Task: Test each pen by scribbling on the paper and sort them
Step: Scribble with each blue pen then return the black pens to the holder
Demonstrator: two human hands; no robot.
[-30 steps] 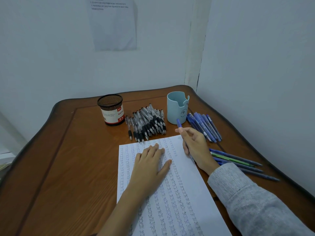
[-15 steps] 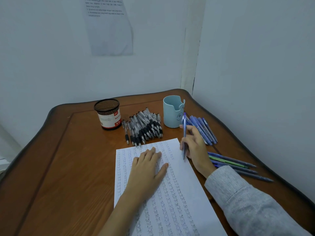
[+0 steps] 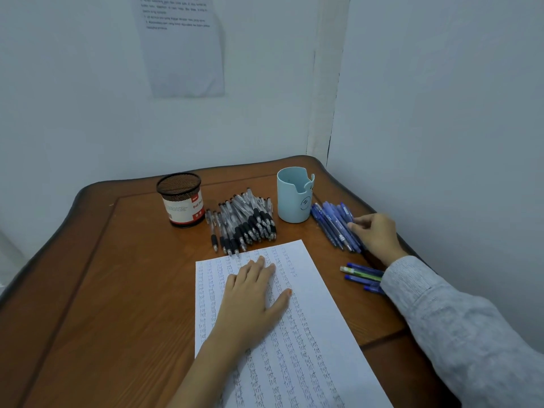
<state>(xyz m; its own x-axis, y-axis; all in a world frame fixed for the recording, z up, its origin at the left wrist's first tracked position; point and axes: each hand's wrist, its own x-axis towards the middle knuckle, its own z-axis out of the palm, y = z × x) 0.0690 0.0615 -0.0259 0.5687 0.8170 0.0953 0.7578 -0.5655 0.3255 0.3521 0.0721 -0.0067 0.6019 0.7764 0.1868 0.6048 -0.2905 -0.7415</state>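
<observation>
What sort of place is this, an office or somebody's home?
Probably a small work corner in a home or office. A wooden table sits in a corner of white walls, a printed sheet hangs on one, and a pile of black pens lies beside a mesh pen holder.

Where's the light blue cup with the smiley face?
In the head view the light blue cup stands far right on the table, near the wall corner, between the black pens to its left and the blue pens to its right.
</observation>
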